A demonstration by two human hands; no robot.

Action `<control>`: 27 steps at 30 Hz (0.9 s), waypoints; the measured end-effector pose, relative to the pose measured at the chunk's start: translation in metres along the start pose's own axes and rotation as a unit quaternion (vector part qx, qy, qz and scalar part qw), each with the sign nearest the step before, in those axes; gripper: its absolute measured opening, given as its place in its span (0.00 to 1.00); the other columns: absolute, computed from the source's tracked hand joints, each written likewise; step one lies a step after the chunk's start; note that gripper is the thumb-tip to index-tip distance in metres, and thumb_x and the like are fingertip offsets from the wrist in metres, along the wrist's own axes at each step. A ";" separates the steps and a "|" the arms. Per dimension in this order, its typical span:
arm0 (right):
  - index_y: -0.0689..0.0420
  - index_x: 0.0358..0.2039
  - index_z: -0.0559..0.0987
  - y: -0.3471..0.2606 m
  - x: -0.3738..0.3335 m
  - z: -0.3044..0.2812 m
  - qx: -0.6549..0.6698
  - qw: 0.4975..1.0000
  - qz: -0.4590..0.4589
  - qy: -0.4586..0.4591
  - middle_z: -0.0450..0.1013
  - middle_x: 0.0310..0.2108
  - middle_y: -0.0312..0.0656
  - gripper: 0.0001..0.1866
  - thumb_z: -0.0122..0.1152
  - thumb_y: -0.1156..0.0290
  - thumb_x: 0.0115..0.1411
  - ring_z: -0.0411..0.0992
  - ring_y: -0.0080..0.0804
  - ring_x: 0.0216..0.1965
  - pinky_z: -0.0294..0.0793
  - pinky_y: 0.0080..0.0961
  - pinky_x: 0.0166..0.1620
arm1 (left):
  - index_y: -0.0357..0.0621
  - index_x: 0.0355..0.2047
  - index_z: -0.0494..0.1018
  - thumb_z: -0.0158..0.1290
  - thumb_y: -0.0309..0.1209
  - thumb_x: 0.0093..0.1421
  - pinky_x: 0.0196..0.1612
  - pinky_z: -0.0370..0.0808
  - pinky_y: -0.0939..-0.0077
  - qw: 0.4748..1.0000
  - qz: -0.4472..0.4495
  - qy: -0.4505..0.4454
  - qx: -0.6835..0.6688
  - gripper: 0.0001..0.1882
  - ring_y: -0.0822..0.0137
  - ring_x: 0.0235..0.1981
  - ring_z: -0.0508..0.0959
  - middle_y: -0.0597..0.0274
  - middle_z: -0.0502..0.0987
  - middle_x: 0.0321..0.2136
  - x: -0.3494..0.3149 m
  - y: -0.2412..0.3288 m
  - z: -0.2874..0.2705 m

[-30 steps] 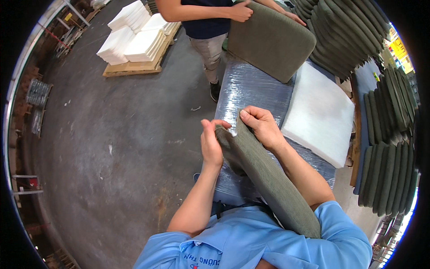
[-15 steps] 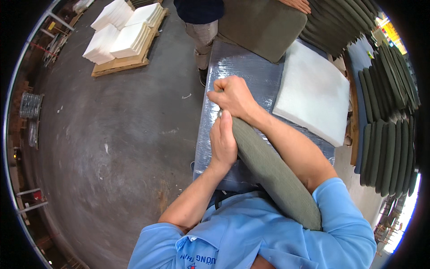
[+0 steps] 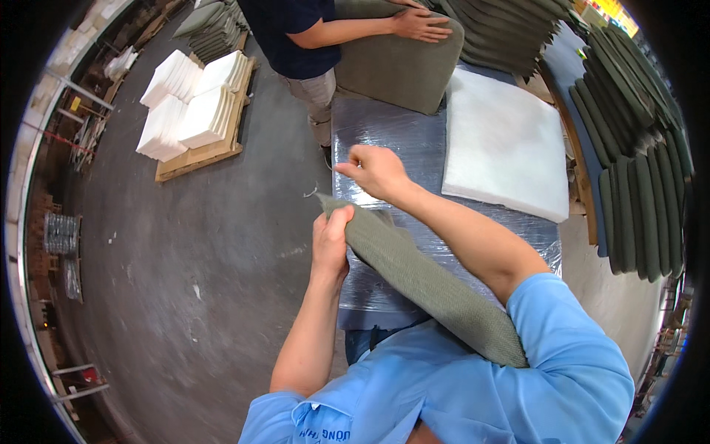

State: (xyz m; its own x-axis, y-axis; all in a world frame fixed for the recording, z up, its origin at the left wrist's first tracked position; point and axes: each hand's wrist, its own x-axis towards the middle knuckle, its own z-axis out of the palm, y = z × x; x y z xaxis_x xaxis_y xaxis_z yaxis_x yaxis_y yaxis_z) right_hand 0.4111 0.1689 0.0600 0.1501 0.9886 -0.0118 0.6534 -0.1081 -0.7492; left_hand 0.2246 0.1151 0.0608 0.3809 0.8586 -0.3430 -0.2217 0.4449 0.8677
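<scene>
A grey-green fabric-covered cushion (image 3: 436, 288) stands on its narrow side, slanting from my right upper arm and chest out to the far left. At its far end, my left hand (image 3: 330, 240) is closed on the cushion, with a pointed bit of cover fabric sticking out past the thumb. My right hand (image 3: 376, 172) is curled into a loose fist above the wrapped table, apart from the cushion; anything inside its fingers is hidden. Beneath the hands lies the table top (image 3: 399, 140), covered in shiny clear film over blue.
A white foam pad (image 3: 506, 144) lies at the table's right. Across the table, a co-worker's hands (image 3: 421, 26) rest on another green cushion (image 3: 399, 66). Green cushions (image 3: 640, 214) are stacked at the right. White pads sit on a wooden pallet (image 3: 200, 163) at far left.
My right hand has come away from the cushion's end, with a gap between them now. The left hand has moved left with that end, and the pointed fabric shows. The co-worker's arm is more in view.
</scene>
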 end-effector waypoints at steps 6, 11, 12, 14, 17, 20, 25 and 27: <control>0.58 0.41 0.86 0.169 -0.159 -0.073 -0.110 0.964 0.145 -0.194 0.84 0.38 0.53 0.26 0.66 0.43 0.66 0.82 0.50 0.42 0.79 0.46 0.47 | 0.33 0.44 0.80 0.56 0.34 0.70 0.47 0.79 0.69 0.994 0.017 0.106 -0.007 0.14 0.65 0.40 0.83 0.56 0.84 0.40 -0.064 -0.007 -0.035; 0.57 0.55 0.86 0.219 -0.287 -0.131 0.090 0.862 0.463 -0.187 0.83 0.51 0.47 0.31 0.69 0.42 0.67 0.78 0.38 0.54 0.76 0.39 0.57 | 0.32 0.49 0.77 0.55 0.32 0.72 0.51 0.80 0.64 0.988 0.015 0.131 -0.079 0.14 0.60 0.47 0.84 0.52 0.84 0.45 -0.100 -0.033 -0.100; 0.58 0.59 0.84 0.213 -0.288 -0.134 0.128 0.865 0.455 -0.166 0.81 0.55 0.48 0.33 0.69 0.42 0.67 0.76 0.39 0.57 0.75 0.39 0.60 | 0.32 0.50 0.77 0.56 0.32 0.72 0.51 0.80 0.63 0.986 0.007 0.154 -0.070 0.14 0.60 0.48 0.84 0.52 0.83 0.46 -0.103 -0.033 -0.106; 0.58 0.64 0.81 0.202 -0.283 -0.140 0.145 0.869 0.436 -0.186 0.78 0.61 0.49 0.36 0.69 0.42 0.68 0.73 0.40 0.64 0.72 0.39 0.64 | 0.33 0.51 0.76 0.57 0.31 0.71 0.52 0.80 0.63 0.980 -0.008 0.193 -0.054 0.14 0.60 0.49 0.83 0.52 0.83 0.48 -0.107 -0.032 -0.116; 0.56 0.71 0.75 0.203 -0.281 -0.149 0.107 0.850 0.420 -0.299 0.70 0.71 0.54 0.40 0.65 0.42 0.69 0.67 0.48 0.73 0.68 0.43 0.72 | 0.32 0.57 0.75 0.59 0.31 0.69 0.55 0.80 0.63 0.988 -0.083 0.131 0.022 0.20 0.60 0.52 0.83 0.51 0.83 0.52 -0.112 -0.014 -0.139; 0.56 0.73 0.72 0.218 -0.290 -0.157 0.315 0.773 0.474 -0.280 0.67 0.73 0.54 0.39 0.63 0.43 0.71 0.65 0.48 0.74 0.65 0.43 0.74 | 0.30 0.58 0.76 0.63 0.36 0.69 0.56 0.80 0.61 0.981 -0.146 0.092 0.084 0.24 0.58 0.54 0.83 0.51 0.83 0.53 -0.124 0.000 -0.160; 0.60 0.69 0.75 0.206 -0.313 -0.155 0.439 0.775 0.426 -0.157 0.73 0.65 0.57 0.36 0.60 0.45 0.73 0.75 0.46 0.63 0.75 0.39 0.67 | 0.31 0.56 0.78 0.65 0.41 0.69 0.54 0.81 0.61 0.951 -0.246 0.125 0.142 0.25 0.58 0.51 0.84 0.49 0.84 0.50 -0.130 -0.001 -0.140; 0.61 0.66 0.79 0.193 -0.323 -0.155 0.437 0.796 0.400 -0.121 0.76 0.61 0.57 0.34 0.60 0.46 0.73 0.77 0.44 0.60 0.78 0.38 0.64 | 0.31 0.57 0.78 0.64 0.41 0.70 0.53 0.82 0.61 0.956 -0.235 0.122 0.123 0.25 0.58 0.50 0.85 0.48 0.84 0.50 -0.130 -0.009 -0.141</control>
State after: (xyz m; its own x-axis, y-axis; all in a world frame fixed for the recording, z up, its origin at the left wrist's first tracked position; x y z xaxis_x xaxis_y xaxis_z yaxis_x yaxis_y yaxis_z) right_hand 0.6037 -0.1872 0.0220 0.0418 0.6418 -0.7657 -0.3611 -0.7049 -0.6105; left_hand 0.0504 0.0353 0.0465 0.1584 0.6253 -0.7641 0.1524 0.7491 0.6447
